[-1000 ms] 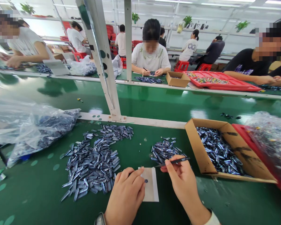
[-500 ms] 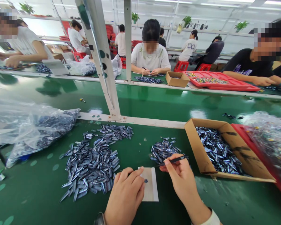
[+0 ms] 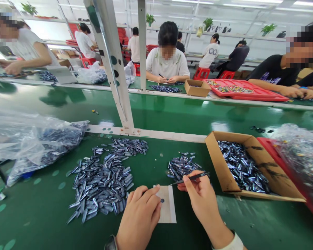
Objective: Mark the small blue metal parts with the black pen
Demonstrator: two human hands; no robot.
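My left hand (image 3: 142, 216) rests on the left part of a small pale card (image 3: 168, 213), its fingers bent together; whether anything is under them is hidden. A tiny dark piece (image 3: 162, 200) lies on the card beside those fingers. Black tweezers (image 3: 195, 176) are pinched in my right hand (image 3: 202, 201), their tip pointing left at the card's upper right edge. Just beyond that hand sits a small pile of shiny dark blue pieces (image 3: 181, 166). A larger pile of similar pieces (image 3: 101, 184) spreads to the left of my left hand.
An open cardboard box (image 3: 214, 159) of dark pieces stands at right, beside a red tray (image 3: 271, 147) and plastic bag (image 3: 302, 152). Another filled bag (image 3: 49, 142) lies left. A white post (image 3: 112, 69) rises beyond the piles. People sit across the green belt (image 3: 172, 116).
My hands and the tweezers have barely moved. A small yellowish item on the green belt has shifted slightly right, as have the dark bits farther right. The person at far right has moved their hands.
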